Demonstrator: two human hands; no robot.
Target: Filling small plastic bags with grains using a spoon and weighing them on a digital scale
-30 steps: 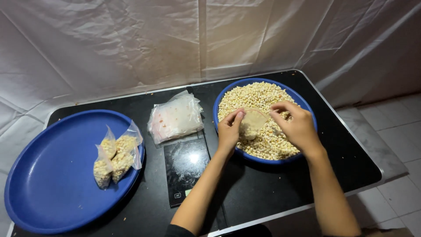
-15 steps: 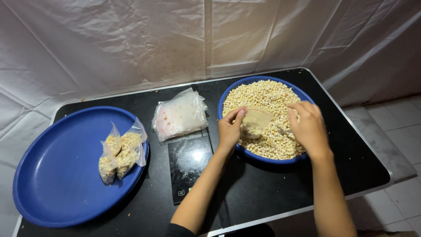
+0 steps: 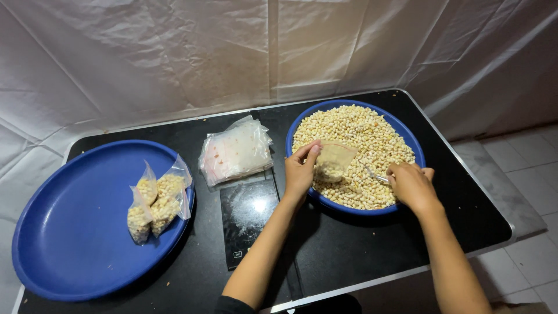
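Left hand (image 3: 301,168) pinches the rim of a small clear bag (image 3: 333,161), mouth held open just over the kernels (image 3: 354,134) in the blue bowl (image 3: 414,145). Right hand (image 3: 411,185) is closed around a spoon (image 3: 372,174), its tip down in the kernels right of the bag. The bag looks thin, floppy and slick, likely sagging as it fills; best gripped at the top edge. The kernels look light, loose and easy to spill. Left of the left hand: flat scale (image 3: 249,210), stack of empty bags (image 3: 235,151), filled bags (image 3: 156,200) on a blue plate (image 3: 64,232).
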